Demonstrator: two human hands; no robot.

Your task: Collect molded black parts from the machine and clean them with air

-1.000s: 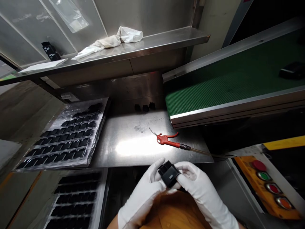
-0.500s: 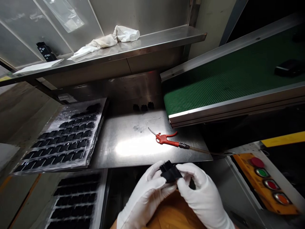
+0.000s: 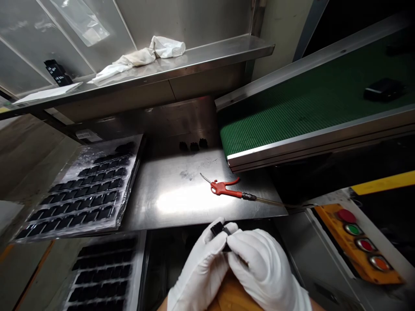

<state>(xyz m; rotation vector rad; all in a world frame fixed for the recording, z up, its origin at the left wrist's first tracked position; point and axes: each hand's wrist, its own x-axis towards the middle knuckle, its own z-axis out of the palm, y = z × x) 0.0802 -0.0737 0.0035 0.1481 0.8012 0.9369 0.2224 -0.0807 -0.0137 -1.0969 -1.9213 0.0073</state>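
In white gloves, my two hands meet at the bottom centre, just in front of the metal table's near edge. A small black plastic part (image 3: 218, 228) is gripped by my left hand (image 3: 202, 263), its upper end poking out past the fingers. My right hand (image 3: 259, 259) closes over the part's other side, thumb and fingers pressed on it. Most of the part is hidden by the gloves. Beyond them on the metal table (image 3: 168, 172) lies a red air blow gun (image 3: 223, 188) with a hose running right.
Rows of black parts fill a plastic-covered tray (image 3: 84, 185) at left, with another tray (image 3: 100, 272) below. A green conveyor belt (image 3: 292, 108) slopes at right, carrying a black part (image 3: 384, 89). An orange button box (image 3: 359, 246) stands lower right. A white cloth (image 3: 139, 56) rests on the shelf.
My right hand has moved left and closed over the black part, covering more of it. The part on the conveyor appears slightly further left, as the whole view shifted.
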